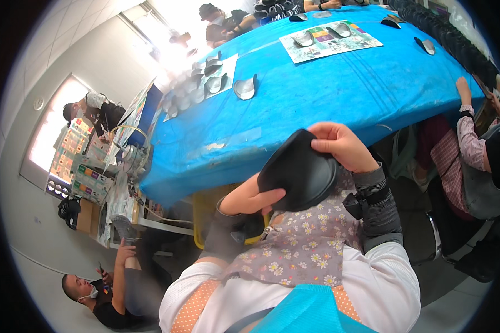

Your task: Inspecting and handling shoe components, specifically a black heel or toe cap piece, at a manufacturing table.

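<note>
Just past the near edge of the blue-covered table, I hold a smooth black curved piece (pixel 297 172), shaped like a shallow moulded cup with a rounded rim. My left hand (pixel 254 197) grips its lower left side, thumb in front and most fingers hidden behind. At the upper right edge, my right hand (pixel 339 143) pinches it between thumb and bent fingers. The piece is tilted, its broad face toward me. Similar curved pieces lie on the table, among them a grey-and-black one (pixel 245 87) nearest to my hands.
Printed sheets, including a colourful one (pixel 333 41), lie on the blue table cover (pixel 294 105) with more curved pieces. Black pieces are stacked along the right edge (pixel 455 33). Below the table sits a yellow crate (pixel 204 213). Other people work around, one seated at right (pixel 472 150).
</note>
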